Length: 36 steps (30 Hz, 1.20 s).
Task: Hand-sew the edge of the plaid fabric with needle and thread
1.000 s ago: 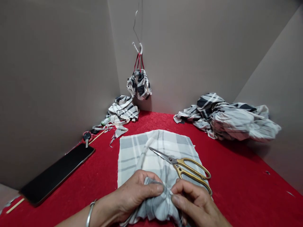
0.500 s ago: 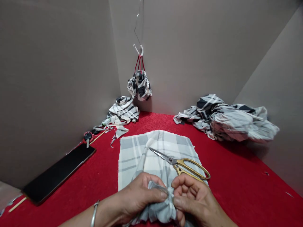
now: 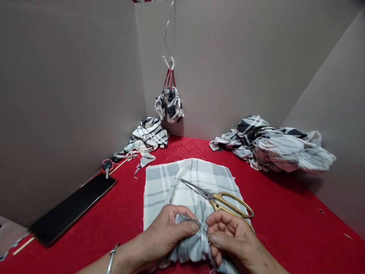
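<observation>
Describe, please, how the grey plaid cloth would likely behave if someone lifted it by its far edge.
The grey plaid cloth is probably floppy, since it bunches into soft folds at the left hand. It looks thin, so it is likely light for its size. The scissors lying on it would probably slide as it tilted.

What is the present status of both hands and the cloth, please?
Left hand pinching gathered plaid cloth. Right hand at the same cloth, grip unclear. Scissors lying on the cloth, close to right hand.
</observation>
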Tool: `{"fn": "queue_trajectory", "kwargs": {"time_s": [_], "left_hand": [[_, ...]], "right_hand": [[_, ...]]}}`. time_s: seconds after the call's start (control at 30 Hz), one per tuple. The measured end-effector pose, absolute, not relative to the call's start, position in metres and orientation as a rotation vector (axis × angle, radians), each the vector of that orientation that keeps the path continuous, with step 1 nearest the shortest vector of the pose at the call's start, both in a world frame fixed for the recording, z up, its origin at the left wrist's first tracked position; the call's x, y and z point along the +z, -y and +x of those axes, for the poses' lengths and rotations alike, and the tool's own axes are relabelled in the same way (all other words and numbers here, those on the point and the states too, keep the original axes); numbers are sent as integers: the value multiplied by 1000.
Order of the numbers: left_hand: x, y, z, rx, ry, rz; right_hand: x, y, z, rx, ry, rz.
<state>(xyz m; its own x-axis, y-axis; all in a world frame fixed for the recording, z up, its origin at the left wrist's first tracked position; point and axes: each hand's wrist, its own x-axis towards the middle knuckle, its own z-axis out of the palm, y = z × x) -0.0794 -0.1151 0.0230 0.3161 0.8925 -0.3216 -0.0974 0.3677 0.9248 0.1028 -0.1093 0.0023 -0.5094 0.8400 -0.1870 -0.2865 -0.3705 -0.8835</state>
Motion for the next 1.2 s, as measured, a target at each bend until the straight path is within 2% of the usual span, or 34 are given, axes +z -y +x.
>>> {"fn": "queue_trajectory", "kwargs": {"time_s": [0.57,0.77,0.97,1.2], "left_hand": [[22,120,-74,881,-1030,1136],[21,118,-79,915,-987,877],[22,117,-77,902,-949,866],[22,117,-77,1022,-1029,959]], "right_hand": [[3,106,100,1912,1158,-819],[10,101,115,1609,1389,-1105],[8,104,110,1755,1535,-1075],[13,102,112,1714,1525,-1024]]}}
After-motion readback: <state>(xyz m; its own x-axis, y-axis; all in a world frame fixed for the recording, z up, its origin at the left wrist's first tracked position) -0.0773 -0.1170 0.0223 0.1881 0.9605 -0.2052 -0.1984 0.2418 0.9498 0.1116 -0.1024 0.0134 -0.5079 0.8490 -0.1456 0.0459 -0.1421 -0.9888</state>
